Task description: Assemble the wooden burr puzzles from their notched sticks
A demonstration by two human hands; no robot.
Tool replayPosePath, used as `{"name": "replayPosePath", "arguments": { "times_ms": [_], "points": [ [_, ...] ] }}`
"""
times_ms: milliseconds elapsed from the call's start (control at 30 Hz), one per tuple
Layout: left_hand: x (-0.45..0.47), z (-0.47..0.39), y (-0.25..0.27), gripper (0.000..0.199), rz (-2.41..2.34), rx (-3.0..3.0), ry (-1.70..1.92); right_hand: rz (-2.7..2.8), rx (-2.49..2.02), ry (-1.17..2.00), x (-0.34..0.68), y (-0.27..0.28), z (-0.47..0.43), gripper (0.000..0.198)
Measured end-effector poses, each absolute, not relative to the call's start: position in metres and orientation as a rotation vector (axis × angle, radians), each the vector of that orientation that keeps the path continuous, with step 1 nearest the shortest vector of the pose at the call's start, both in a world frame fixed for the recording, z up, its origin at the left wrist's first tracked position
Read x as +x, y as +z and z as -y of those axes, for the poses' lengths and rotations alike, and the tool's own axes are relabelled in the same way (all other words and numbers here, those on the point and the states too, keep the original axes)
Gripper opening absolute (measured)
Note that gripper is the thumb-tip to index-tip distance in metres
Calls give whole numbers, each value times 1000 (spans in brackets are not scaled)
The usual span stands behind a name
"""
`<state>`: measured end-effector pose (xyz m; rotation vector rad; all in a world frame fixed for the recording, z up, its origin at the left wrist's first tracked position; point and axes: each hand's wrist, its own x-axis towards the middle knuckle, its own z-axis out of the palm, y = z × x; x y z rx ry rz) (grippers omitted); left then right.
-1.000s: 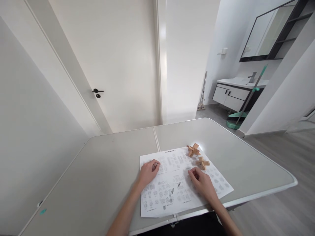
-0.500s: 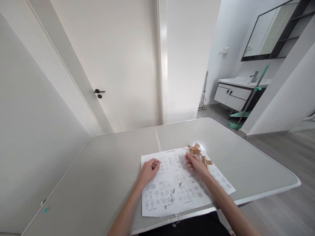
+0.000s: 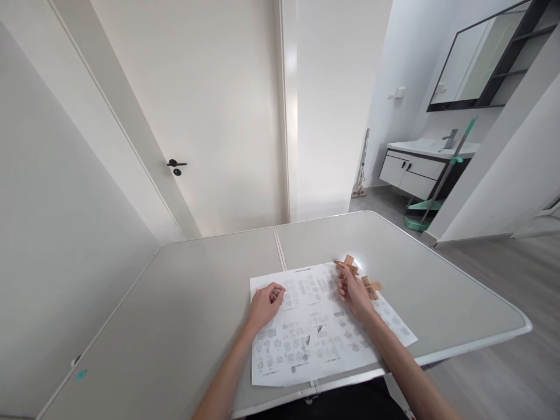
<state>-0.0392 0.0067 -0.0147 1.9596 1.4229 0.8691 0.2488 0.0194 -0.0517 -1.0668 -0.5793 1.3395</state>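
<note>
My left hand [image 3: 266, 304] rests on the left part of a printed white sheet [image 3: 301, 318], its fingers loosely curled with a gap at the thumb and nothing in them. Over the sheet's right side is my right hand [image 3: 353, 293], fingers bent and apart, the fingertips at the near edge of a wooden interlocking-block piece [image 3: 349, 261]; whether they touch it I cannot tell. A second wooden block piece [image 3: 370, 286], slightly blurred, lies against or just beside the back of that hand.
The sheet lies on a grey folding table [image 3: 196, 326] with a seam down its middle and a pale metal rim. Beyond it stands a closed white door [image 3: 219, 116]. At the back right are a washbasin cabinet [image 3: 411, 169] and a green dustpan [image 3: 417, 223].
My right hand has shifted slightly to the right, closer to the blocks. The nearer wooden block piece has moved a little right and turned. My left hand has stayed put.
</note>
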Motion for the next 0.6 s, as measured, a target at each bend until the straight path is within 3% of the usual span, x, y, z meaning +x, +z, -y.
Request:
{"name": "replayPosePath", "arguments": {
  "times_ms": [600],
  "points": [
    [-39,-6,-14,28,-1433,1961,857,668,-1240,1204,246,-59,-28,47]
  ]
}}
